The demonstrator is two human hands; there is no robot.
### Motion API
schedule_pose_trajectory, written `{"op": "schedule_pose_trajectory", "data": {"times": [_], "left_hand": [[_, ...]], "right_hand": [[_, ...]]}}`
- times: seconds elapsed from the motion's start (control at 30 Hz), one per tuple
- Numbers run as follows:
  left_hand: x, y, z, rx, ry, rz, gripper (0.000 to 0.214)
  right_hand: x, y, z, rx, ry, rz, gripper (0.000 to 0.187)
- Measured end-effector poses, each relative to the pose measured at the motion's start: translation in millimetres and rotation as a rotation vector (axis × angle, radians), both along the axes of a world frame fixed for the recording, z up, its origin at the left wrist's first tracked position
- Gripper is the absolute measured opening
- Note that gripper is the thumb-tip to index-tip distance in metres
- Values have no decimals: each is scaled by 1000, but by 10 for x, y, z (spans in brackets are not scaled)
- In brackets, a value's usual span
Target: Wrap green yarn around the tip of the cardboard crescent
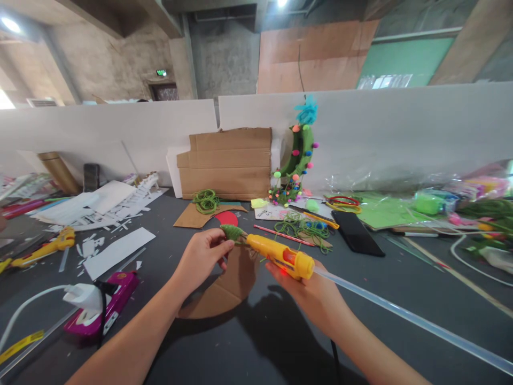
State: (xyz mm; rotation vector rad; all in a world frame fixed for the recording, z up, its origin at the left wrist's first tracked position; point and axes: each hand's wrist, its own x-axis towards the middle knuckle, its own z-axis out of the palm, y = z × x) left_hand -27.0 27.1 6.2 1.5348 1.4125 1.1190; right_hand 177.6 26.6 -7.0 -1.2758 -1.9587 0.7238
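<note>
My right hand (308,286) is wrapped round a yellow hot glue gun (276,251), and a long clear glue stick (401,310) runs out of its back. A red light glows under the gun's body. The nozzle points left, at or very near the green yarn-wrapped tip (231,231) of a curved brown cardboard piece (224,294); whether it touches, I cannot tell. Between thumb and fingers, my left hand (204,256) pinches this cardboard piece close to the wrapped tip. The rest of the curved piece shows bare cardboard below the hands.
Green yarn (206,202) lies coiled on cardboard at the back. A decorated green crescent (304,149) stands against the white partition (380,133). A black phone (356,232) lies right. At left are a purple power strip (106,305), another yellow glue gun (50,248) and paper scraps (96,206).
</note>
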Motion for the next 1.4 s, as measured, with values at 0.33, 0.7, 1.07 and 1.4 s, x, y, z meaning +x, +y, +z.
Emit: {"op": "schedule_pose_trajectory", "data": {"times": [0.33,0.7,1.07,1.4], "left_hand": [[-102,68,-20,43,89,35,18],[-394,224,-66,165,234,323,18],[-187,10,92,102,276,151,21],[93,-307,161,-77,224,-161,21]], "right_hand": [[77,109,144,-177,357,-119,22],[38,48,137,-186,-206,73,17],[28,-32,74,37,-701,47,45],[-29,-84,118,-270,293,275,44]]}}
